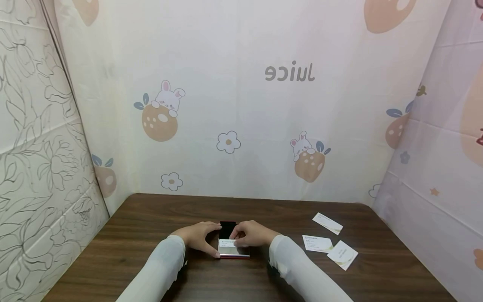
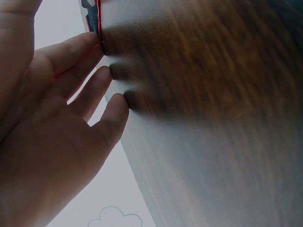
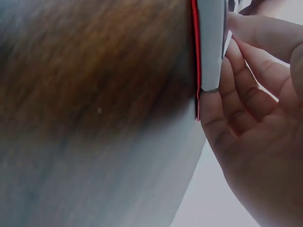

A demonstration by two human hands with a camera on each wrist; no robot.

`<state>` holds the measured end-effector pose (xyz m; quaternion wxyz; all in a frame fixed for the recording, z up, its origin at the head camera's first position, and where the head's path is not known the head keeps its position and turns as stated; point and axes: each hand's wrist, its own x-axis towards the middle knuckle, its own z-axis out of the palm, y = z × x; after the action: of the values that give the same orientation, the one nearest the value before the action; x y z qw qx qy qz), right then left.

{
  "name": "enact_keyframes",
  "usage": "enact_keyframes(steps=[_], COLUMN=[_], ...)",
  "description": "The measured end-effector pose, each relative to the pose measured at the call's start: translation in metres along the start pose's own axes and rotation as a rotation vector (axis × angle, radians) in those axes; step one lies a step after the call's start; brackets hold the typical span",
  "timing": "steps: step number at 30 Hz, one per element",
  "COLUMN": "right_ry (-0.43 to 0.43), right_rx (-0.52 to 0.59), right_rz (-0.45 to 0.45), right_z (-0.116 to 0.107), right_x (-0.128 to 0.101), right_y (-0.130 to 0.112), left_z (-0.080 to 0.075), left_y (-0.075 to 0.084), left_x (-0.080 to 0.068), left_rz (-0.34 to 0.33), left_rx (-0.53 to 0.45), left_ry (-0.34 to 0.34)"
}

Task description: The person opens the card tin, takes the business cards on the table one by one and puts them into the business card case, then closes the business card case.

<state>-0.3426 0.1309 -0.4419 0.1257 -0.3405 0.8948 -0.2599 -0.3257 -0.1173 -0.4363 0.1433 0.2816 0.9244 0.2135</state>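
Note:
A metal business card case [image 1: 234, 251] with a red edge lies on the table with its dark lid [image 1: 227, 228] raised on the far side. My left hand [image 1: 198, 238] is at its left side, thumb at the near corner and a fingertip by the lid. In the left wrist view its fingers [image 2: 102, 92] are extended and spread, touching the tabletop and the red edge. My right hand [image 1: 256, 233] pinches a white business card [image 1: 225, 243] between thumb and forefinger over the case. The right wrist view shows the case's silver side [image 3: 212, 47] against the lower fingers; the card is mostly hidden there.
Three white business cards lie to the right: a far one [image 1: 327, 223], a middle one [image 1: 317, 243] and a near one [image 1: 342, 255] touching or almost touching it. Printed curtains [image 1: 226, 105] hang behind and beside the brown wooden table [image 1: 132, 251].

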Motion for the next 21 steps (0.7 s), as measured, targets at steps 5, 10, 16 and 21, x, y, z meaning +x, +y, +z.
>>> enact_keyframes(steps=[5,10,16,21], right_ry=[-0.002,-0.003,0.020,0.049], right_rx=[-0.007,-0.008,-0.024,-0.046], right_rz=[-0.018,-0.022,-0.039,-0.027], right_z=[0.000,0.000,-0.007,-0.019], right_x=[0.000,-0.002,-0.010,-0.021], right_y=[0.004,0.002,0.001,0.010], left_z=[0.000,0.000,0.000,0.000], left_y=[-0.001,-0.001,-0.001,-0.001], left_x=[0.000,0.001,0.000,0.000], left_rz=[0.011,0.011,0.001,0.004], left_rx=[0.000,0.007,0.003,0.010], left_ry=[0.003,0.001,-0.005,0.001])
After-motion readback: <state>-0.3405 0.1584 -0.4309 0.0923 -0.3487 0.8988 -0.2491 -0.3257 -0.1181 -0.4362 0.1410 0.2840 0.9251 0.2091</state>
